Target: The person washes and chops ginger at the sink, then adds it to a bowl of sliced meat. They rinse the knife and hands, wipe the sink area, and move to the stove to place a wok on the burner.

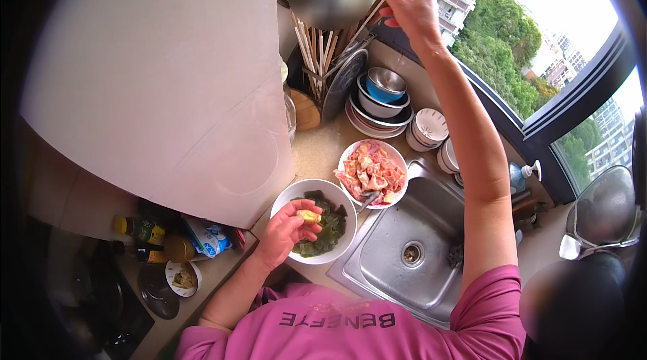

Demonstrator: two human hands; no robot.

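My left hand [290,228] holds a small yellow piece of food [309,216], perhaps ginger, above a white bowl [352,231] of green kelp-like pieces [331,232]. Raised at the upper right, my right hand [412,8] grips a dark brown handle [376,10]; what it belongs to cannot be told. Chopsticks [316,51] stand in a wire holder just below and to the left of that hand. Beside the green pieces, a second white bowl [404,180] is heaped with raw cut meat [371,170], and a metal utensil [370,200] rests in it.
A steel sink [384,259] lies right of the bowls. Behind them stand stacked bowls [385,88], white cups [429,127] and a round wooden board [305,109]. A large pale cabinet panel [177,82] juts in from the left. Bottles [144,231] and a small bowl [198,279] stand lower left.
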